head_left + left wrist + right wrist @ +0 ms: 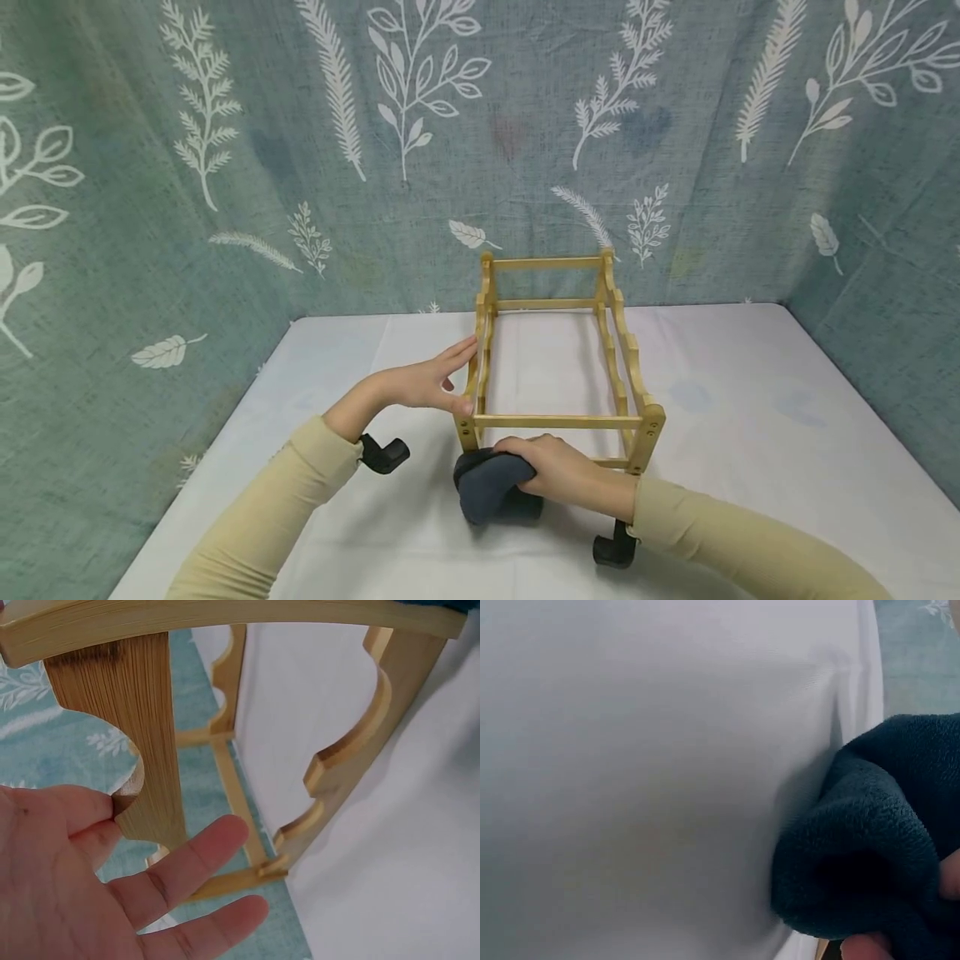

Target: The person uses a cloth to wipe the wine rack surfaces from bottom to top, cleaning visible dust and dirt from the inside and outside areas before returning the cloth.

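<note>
My right hand (558, 471) grips a dark blue cloth (487, 492) at the front of a light wooden rack (558, 422). In the right wrist view the plush cloth (855, 825) is bunched and folded, with a dark hollow in its fold; only fingertips (866, 946) show at its edge. My left hand (423, 385) holds the rack's left side near the front corner. The left wrist view has one finger against a curved notch of the wooden side (154, 750), while two other fingers (217, 844) stretch out past it.
The rack stands on a white-covered table (750, 417), its scalloped sides running toward the back. A green-blue curtain (525, 150) with white leaf prints hangs behind and beside the table. Black wrist mounts (384, 454) sit at both sleeves.
</note>
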A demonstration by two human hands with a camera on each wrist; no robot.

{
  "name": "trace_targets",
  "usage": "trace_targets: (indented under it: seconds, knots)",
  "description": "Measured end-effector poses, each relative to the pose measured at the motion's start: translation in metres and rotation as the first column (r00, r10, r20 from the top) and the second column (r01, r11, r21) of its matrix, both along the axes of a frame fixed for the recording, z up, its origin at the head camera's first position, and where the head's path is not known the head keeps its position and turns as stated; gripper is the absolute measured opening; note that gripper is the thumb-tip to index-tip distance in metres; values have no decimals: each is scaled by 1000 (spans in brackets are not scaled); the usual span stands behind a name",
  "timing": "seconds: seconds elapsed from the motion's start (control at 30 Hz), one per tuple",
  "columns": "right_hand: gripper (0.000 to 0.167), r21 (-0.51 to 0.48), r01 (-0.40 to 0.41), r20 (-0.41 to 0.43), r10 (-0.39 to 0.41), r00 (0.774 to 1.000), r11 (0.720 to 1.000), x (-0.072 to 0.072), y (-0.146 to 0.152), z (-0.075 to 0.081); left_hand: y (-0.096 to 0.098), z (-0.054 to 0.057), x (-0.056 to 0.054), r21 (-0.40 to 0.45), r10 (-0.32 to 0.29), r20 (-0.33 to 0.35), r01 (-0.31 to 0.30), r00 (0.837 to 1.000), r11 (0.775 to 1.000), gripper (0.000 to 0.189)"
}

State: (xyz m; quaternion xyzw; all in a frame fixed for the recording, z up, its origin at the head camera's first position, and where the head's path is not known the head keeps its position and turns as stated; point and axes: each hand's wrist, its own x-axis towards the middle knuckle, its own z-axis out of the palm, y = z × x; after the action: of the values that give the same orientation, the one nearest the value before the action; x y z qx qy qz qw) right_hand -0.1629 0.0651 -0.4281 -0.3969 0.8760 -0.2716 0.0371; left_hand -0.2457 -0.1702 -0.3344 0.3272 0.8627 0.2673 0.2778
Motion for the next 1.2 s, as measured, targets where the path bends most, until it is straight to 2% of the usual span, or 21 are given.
trace_targets:
  seconds: [0.23, 0.4, 0.7, 0.83, 0.93, 1.03, 1.1, 1.2]
  knots:
    - [45, 8, 97, -76, -96, 992, 995, 11, 30, -3, 3, -2, -1, -6, 14, 11, -13, 1000, 1000, 118]
    - [48, 75, 180, -156, -167, 974, 981, 24, 61, -1, 3, 0, -1, -12, 21, 8, -21, 1000, 1000, 117]
    - [51, 208, 355, -256, -300, 919, 911, 51, 106, 4, -1, 1, 1, -20, 36, -16, -36, 999, 999, 113]
    - [50, 257, 412, -246, -353, 903, 874, 57, 124, 8, 1, 0, 2, 2, 24, -34, -24, 999, 1000, 113]
    - [48, 274, 429, -241, -370, 897, 861, 59, 136, 10, 3, -2, 2, 26, 25, -30, -24, 999, 999, 113]
    - [48, 269, 420, -234, -364, 902, 867, 58, 143, 10, 3, -4, 1, 48, 28, -29, -26, 999, 999, 113]
    - [48, 252, 385, -216, -336, 917, 888, 58, 144, 12, 3, -6, 1, 53, 33, -29, -31, 999, 998, 113]
    - [47, 207, 293, -159, -264, 951, 933, 54, 138, 19, 4, -4, 0, 46, 30, -34, -28, 999, 999, 112]
